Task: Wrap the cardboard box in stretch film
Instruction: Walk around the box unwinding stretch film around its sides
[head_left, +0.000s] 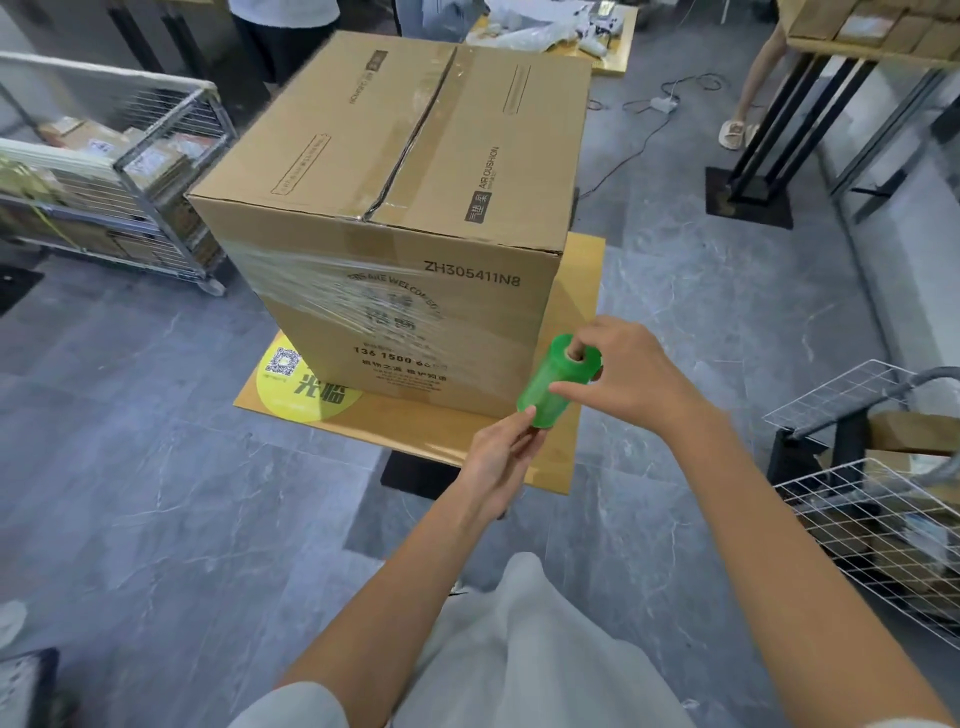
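Film roll, apparently, in right hand

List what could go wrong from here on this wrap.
1. The green roll is held only at its ends by the right hand and left hand; film tension could pull it free.
2. The cardboard box stands on a small pedestal table; pulling sideways may shift or tip it.
3. The wire rack stands close on the right and could snag the next pass.
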